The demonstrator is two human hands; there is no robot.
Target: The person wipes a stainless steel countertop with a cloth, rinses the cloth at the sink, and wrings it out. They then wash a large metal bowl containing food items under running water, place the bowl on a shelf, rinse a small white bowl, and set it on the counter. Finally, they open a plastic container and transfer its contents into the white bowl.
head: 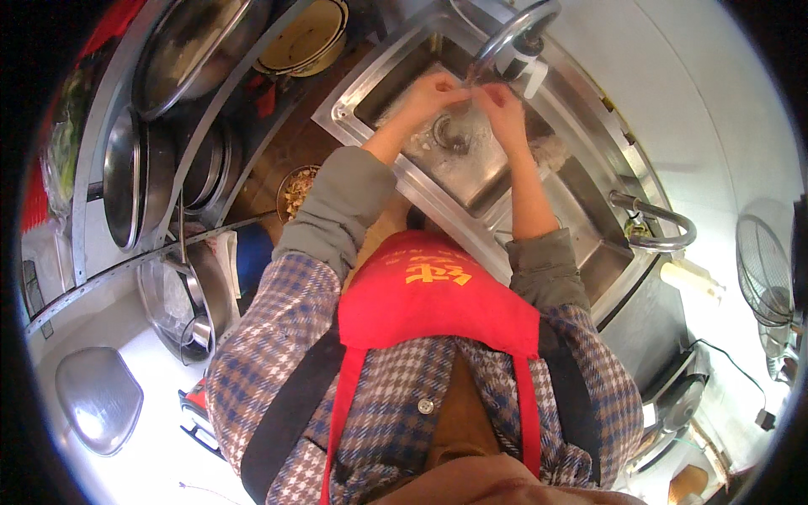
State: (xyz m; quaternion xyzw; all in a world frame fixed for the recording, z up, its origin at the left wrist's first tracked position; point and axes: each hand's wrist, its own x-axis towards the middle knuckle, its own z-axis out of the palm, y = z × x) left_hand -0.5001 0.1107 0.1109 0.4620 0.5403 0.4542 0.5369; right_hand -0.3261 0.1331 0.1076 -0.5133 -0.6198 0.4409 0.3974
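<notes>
Both my hands are over the left basin of a stainless steel double sink (442, 189), close below the curved spout of a faucet (514, 31). My left hand (435, 91) and my right hand (499, 104) meet at the fingertips. Something thin and pale may be between them, too blurred to tell. Under the hands is the round drain (451, 134), with small pale scraps beside it. A pale, crumpled mass (549, 153) lies on the divider by my right forearm.
Metal shelves with pots (123, 180) and a large pan (189, 57) stand at the left. A bowl of food scraps (298, 189) is on the floor. A second faucet (656, 221) reaches over the right basin. Wire strainers (764, 265) hang at the right wall.
</notes>
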